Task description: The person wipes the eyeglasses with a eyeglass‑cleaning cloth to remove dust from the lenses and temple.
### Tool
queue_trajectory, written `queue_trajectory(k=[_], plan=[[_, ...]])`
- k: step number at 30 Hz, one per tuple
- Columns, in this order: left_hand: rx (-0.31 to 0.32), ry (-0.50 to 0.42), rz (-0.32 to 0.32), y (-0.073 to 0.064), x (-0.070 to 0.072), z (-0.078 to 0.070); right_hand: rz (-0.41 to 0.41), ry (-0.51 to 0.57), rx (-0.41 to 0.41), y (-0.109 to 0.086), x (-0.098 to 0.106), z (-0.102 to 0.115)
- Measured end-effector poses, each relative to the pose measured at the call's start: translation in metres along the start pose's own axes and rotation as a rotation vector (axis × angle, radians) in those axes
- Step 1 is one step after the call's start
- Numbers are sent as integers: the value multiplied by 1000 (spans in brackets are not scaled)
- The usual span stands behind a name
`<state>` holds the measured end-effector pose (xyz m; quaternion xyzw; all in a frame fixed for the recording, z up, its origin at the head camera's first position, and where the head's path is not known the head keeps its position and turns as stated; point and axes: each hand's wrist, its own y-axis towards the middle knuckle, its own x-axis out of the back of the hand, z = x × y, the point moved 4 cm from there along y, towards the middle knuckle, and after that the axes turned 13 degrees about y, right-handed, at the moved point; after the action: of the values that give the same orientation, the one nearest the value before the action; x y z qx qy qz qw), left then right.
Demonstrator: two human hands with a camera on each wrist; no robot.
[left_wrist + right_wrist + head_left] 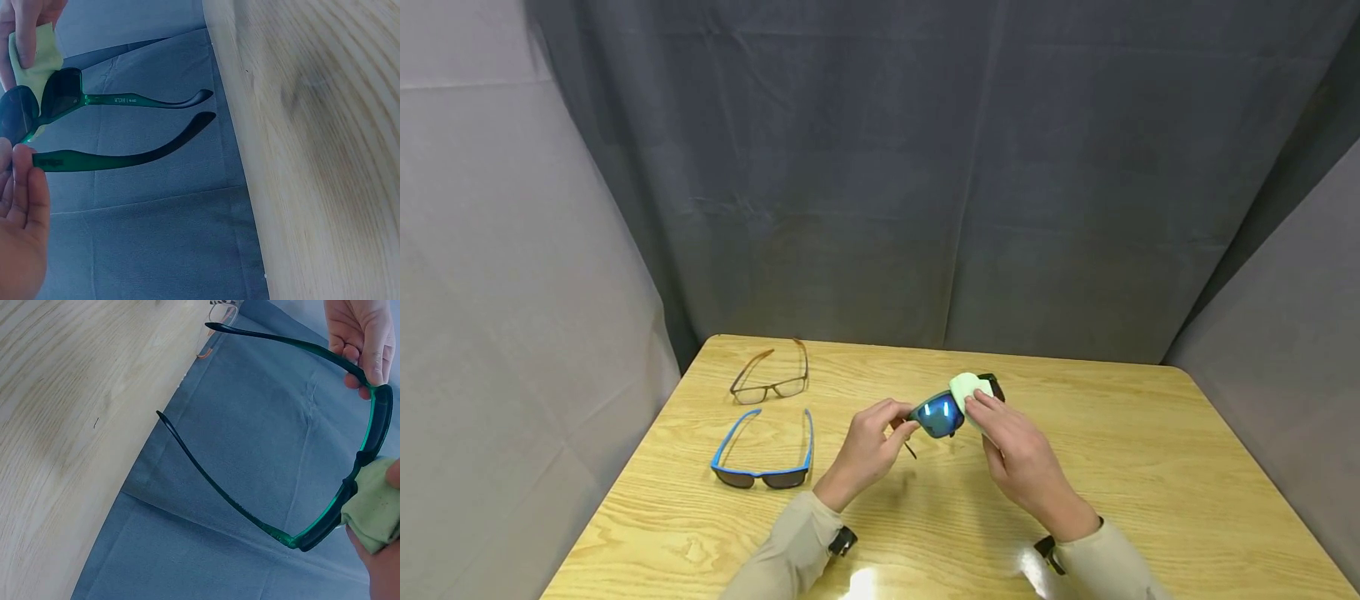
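Green-framed sunglasses [939, 415] with blue mirrored lenses are held up above the table. My left hand [871, 443] pinches them at one end of the front, by the hinge. A pale green cloth [967, 390] covers part of the other lens. My right hand [1024, 457] holds that cloth against the lens, fingers on the front. Both temples [144, 158] are unfolded, as the left wrist view shows. In the right wrist view the cloth [374, 505] wraps the lens near the nose bridge, and the image edge cuts off most of the right hand.
Blue-framed sunglasses [762, 477] lie unfolded on the wooden table [1120, 467], left of my left hand. Behind them are eyeglasses [769, 389] with clear lenses and brownish temples. A dark grey curtain [850, 167] hangs beyond the table's far edge, with lighter cloth at both sides.
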<state>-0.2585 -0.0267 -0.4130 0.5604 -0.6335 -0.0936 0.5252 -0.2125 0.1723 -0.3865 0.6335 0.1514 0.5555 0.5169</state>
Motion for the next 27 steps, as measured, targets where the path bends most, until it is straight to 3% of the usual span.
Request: queue_trajectory(k=[8,27], plan=[[-15,11,4,0,-1,-2,19,20,-35,-1,0,0],[-1,7,7,-2,-2,-4,73,20,47,2,-6,9]])
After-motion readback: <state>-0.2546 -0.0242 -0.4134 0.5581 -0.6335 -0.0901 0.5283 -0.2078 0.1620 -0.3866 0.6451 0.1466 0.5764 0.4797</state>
